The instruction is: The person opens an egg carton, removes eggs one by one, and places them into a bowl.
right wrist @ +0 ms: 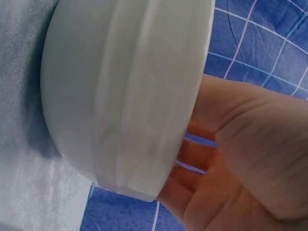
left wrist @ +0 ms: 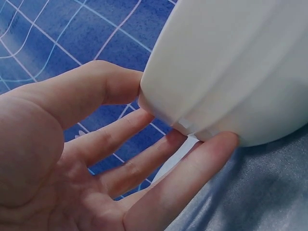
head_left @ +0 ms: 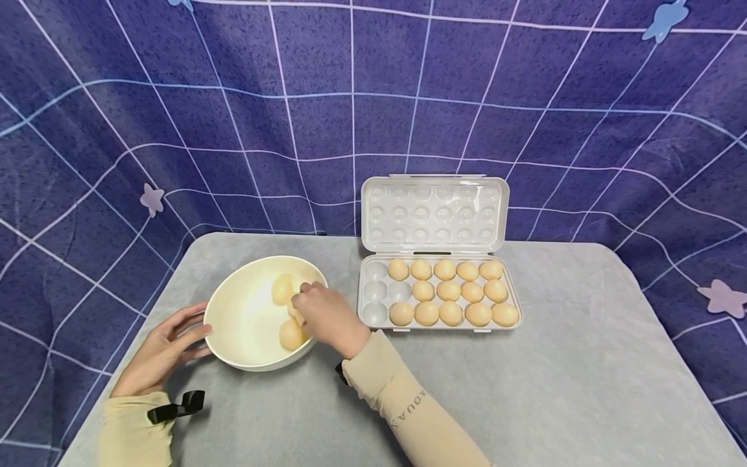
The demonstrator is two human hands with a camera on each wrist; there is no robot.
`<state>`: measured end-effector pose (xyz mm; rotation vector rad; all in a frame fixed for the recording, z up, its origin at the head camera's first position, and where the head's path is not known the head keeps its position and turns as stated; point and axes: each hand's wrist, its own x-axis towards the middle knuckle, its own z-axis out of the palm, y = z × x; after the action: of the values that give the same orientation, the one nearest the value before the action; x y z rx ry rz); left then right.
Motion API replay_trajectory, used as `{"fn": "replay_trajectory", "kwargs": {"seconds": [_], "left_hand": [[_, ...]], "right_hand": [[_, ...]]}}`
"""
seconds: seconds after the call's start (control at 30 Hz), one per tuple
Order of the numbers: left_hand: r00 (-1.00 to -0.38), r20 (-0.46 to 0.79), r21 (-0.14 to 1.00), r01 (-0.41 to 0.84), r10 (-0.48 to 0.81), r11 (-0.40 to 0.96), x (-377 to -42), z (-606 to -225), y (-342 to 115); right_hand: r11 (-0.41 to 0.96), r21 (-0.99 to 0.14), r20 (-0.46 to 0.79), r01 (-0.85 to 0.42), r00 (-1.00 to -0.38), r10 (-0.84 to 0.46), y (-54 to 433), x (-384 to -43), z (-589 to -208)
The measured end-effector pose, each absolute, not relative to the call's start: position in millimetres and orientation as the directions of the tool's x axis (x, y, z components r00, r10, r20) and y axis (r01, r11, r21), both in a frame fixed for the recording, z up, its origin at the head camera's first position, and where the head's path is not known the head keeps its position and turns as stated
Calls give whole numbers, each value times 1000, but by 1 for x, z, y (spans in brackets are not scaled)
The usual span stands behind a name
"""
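Observation:
A cream-coloured bowl (head_left: 242, 311) stands on the left of the table, with a few light-brown eggs inside toward its right side. One egg (head_left: 283, 289) lies farther back and another egg (head_left: 291, 335) nearer the front. Reaching over the right rim, my right hand (head_left: 329, 316) has its fingers curled round an egg (head_left: 295, 312) between those two; the bowl wall hides the fingertips in the right wrist view. My left hand (head_left: 165, 350) touches the bowl's left side with spread, fairly straight fingers, the thumb at the rim.
Right of the bowl, an egg carton (head_left: 440, 329) holds several rows of eggs, with vacant cups in its left part. Its clear lid (head_left: 434, 214) stands raised at the back. A grey cloth (head_left: 578, 350) covers the table, and a blue gridded curtain (head_left: 385, 123) hangs behind.

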<state>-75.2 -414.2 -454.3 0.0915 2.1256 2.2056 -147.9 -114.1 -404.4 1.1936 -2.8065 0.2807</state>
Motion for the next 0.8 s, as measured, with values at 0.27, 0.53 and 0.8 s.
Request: {"fn": "replay_trajectory", "kwargs": {"seconds": [0.27, 0.53, 0.8], "left_hand": [[-995, -14, 999, -17, 102, -35, -75, -452, -413], [-995, -27, 999, -30, 98, -33, -74, -453, -413], [-996, -29, 999, -31, 88, -29, -75, -453, -414]], "right_hand": [[689, -109, 139, -716, -698, -703, -119, -146, -408], [684, -101, 154, -722, -691, -706, -117, -146, -408], [657, -140, 190, -741, -671, -716, -111, -149, -402]]}}
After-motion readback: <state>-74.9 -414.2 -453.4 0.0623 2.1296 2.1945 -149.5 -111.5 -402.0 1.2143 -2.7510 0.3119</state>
